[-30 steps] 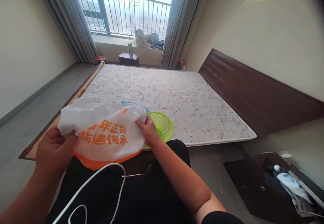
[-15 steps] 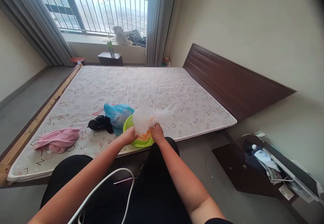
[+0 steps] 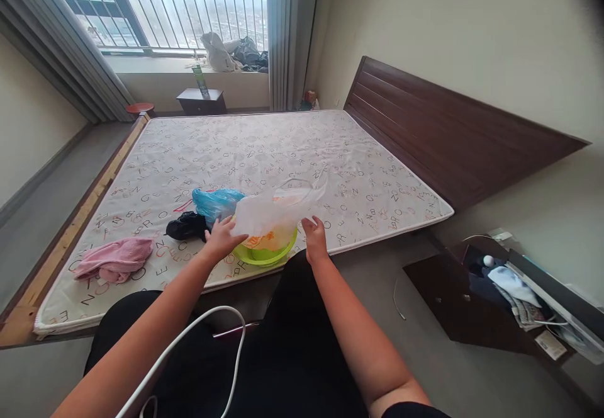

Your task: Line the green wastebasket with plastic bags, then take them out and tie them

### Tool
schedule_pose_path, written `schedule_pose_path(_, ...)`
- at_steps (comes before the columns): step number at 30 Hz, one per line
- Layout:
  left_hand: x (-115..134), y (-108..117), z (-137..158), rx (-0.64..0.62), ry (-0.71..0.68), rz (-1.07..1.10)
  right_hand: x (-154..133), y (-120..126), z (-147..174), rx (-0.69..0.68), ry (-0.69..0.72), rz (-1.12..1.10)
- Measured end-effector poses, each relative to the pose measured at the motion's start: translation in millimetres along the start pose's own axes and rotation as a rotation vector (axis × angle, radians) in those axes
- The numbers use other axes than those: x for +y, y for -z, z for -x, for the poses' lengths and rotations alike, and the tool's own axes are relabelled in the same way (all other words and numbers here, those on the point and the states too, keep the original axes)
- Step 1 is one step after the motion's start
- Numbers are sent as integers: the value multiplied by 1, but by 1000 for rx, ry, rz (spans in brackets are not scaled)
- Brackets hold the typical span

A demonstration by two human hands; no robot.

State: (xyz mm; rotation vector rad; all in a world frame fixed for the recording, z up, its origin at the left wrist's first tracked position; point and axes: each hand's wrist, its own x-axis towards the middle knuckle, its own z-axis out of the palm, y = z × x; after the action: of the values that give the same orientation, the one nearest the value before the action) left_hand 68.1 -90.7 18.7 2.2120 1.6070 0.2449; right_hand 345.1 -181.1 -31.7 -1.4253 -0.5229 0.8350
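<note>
A white plastic bag (image 3: 271, 211) with orange print lies spread over a green plastic basket (image 3: 267, 254) at the near edge of the mattress (image 3: 264, 153). My left hand (image 3: 219, 238) grips the bag's left rim beside the basket. On the other side my right hand (image 3: 314, 238) holds the bag's right rim, so the mouth is stretched across the basket. The basket's inside is hidden by the bag.
A blue plastic bag (image 3: 214, 201), a black bag (image 3: 186, 225) and a pink cloth (image 3: 116, 257) lie left of the basket. A white cable (image 3: 198, 330) crosses my lap. A dark headboard (image 3: 448, 141) lines the right; an open drawer (image 3: 495, 292) holds clutter.
The white bag went from held up spread in front of me to down over the green basket. My hands moved apart to the basket's two sides.
</note>
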Motion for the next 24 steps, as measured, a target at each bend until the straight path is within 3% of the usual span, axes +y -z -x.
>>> schedule_pose_path(3,13,-14,-1,10,-80,-111,-5,-9,-19,-10,-44,71)
schedule_pose_path(6,26,-31,-2,-167,-216,-169,-6,-14,-26,-109,36,278)
schedule_pose_path(9,29,-31,-8,-285,-289,-159,-2,-6,-24,-124,95,371)
schedule_pose_path(12,26,-7,-17,-245,-288,-95,0,7,-20,-89,172,411)
schedule_pose_path(16,30,15,-27,-57,-176,141,0,9,-19,-54,217,376)
schedule_pose_path(18,31,9,-29,-38,-142,170,1,2,-22,-64,196,426)
schedule_pose_path(21,25,-11,-29,-113,-195,7,3,-4,-32,-114,302,626)
schedule_pose_path(24,12,-24,-31,-193,-255,-91,5,8,-41,-144,378,736)
